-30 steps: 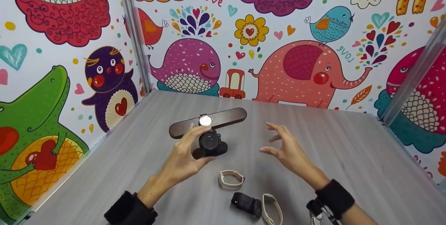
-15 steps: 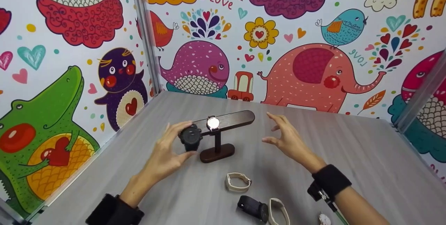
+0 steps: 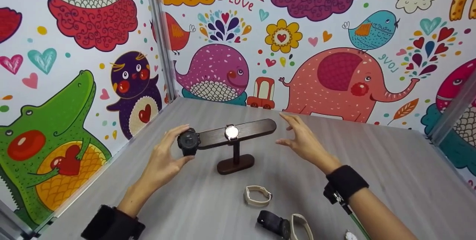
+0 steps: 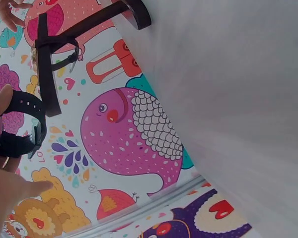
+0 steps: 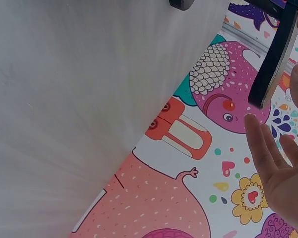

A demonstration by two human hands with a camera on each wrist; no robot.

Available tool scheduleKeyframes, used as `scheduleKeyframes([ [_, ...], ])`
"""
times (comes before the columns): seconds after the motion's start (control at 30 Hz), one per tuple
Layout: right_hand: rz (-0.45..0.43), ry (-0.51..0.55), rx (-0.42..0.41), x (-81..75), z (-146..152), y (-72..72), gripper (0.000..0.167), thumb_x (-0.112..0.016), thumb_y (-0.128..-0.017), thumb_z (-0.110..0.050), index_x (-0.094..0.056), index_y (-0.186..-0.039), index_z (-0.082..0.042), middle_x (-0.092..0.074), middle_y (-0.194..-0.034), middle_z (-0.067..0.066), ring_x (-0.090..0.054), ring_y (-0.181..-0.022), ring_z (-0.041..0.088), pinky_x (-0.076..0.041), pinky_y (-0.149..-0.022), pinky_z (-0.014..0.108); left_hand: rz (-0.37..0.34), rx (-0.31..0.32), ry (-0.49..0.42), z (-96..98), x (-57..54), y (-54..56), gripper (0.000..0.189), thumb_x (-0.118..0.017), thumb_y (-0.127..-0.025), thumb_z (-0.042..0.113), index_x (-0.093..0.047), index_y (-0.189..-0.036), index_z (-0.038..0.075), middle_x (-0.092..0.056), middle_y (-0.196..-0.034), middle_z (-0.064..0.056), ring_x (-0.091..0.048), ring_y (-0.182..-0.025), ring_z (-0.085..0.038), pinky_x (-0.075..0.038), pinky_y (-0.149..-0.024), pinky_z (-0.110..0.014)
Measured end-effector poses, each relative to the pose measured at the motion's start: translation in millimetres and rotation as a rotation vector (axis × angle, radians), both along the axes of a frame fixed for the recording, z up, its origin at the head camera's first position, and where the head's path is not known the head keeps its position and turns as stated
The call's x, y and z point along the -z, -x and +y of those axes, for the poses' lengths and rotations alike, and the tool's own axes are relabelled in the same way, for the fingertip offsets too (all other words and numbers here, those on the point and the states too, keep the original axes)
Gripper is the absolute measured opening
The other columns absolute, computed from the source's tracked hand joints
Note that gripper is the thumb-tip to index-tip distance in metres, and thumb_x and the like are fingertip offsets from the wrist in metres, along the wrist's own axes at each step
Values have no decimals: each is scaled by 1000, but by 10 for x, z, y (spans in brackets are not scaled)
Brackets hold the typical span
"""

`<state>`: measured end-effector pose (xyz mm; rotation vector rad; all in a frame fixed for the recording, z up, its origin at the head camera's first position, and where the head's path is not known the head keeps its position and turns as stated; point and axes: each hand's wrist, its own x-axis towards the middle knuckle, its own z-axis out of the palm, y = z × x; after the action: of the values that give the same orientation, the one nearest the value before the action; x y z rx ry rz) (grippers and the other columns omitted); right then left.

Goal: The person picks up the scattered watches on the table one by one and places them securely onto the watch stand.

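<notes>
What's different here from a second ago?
The left hand has carried the black watch leftward, from in front of the stand to the left end of its bar, still gripping it. The right hand has edged nearer the bar's other end. The bright-faced watch stayed on the bar.

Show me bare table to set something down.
Widest: the table right of the right hand. Also between the stand base and the left hand. Crowded: the near middle, where a black watch and a beige band lie together, near a second band.
</notes>
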<state>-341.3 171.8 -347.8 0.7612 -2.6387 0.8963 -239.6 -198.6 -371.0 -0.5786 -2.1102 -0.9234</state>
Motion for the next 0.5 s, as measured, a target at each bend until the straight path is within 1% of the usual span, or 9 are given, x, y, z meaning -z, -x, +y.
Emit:
scheduleKeyframes([
  [0.03,1,-7,1,-4,-5,14,82,-81,-84,-17,-38,-154,-9,-46,-150,16,-61,-118,32,-59,-92,48,-4,5,-6,-13,6,14,80,-87,-61,-14,-56,-133,-3,-61,-136,-19,-56,-128,-36,-29,-116,-7],
  [0.13,5,-19,1,-13,-16,56,82,-81,-84,-16,-39,-153,-8,-46,-150,16,-61,-119,33,-59,-93,48,-34,3,-22,-51,21,55,79,-86,-62,-15,-56,-134,-2,-60,-137,-20,-55,-130,-36,-28,-114,-3],
  [0.27,6,-31,17,-23,-32,102,83,-80,-84,-16,-37,-154,-8,-46,-149,17,-60,-121,34,-58,-93,50,-102,-5,-60,-102,45,109,79,-85,-64,-15,-56,-136,2,-60,-139,-18,-55,-132,-36,-27,-112,-2],
  [0.33,6,-44,34,-21,-41,117,85,-80,-85,-17,-35,-155,-9,-47,-147,17,-60,-121,35,-59,-91,52,-123,-10,-79,-126,59,134,80,-86,-63,-14,-56,-136,2,-60,-139,-17,-54,-132,-36,-27,-111,-1],
  [0.43,0,-67,55,-12,-57,136,87,-79,-85,-18,-31,-157,-11,-47,-147,18,-60,-123,36,-58,-91,55,-145,-1,-115,-151,84,164,80,-86,-63,-13,-56,-136,2,-61,-139,-17,-53,-133,-38,-28,-110,-1],
  [0.5,-11,-83,60,-5,-73,147,86,-78,-86,-17,-30,-157,-12,-46,-147,18,-60,-123,36,-58,-91,57,-164,12,-138,-157,106,180,80,-86,-64,-13,-56,-136,1,-60,-140,-18,-53,-134,-37,-30,-113,-4],
])
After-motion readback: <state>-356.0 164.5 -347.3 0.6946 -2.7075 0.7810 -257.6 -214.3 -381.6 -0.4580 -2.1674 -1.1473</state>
